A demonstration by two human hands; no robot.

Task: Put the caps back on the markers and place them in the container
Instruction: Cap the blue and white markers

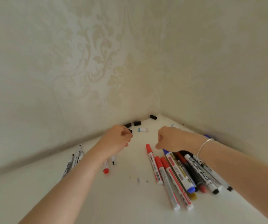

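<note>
Pinching a light, hard black cap [130,131], the left hand [117,139] curls; the right hand [170,139] curls above slippery markers [183,172], grip unclear.

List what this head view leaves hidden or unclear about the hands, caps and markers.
- Left hand: fingers curl away from the camera over a black cap; whether it grips the cap cannot be told.
- Right hand: curled, its inside hidden by its own back.
- Marker pile: far ends covered by the right hand and forearm.
- Blue object: mostly hidden behind the right wrist.
- Container: not in view.
</note>
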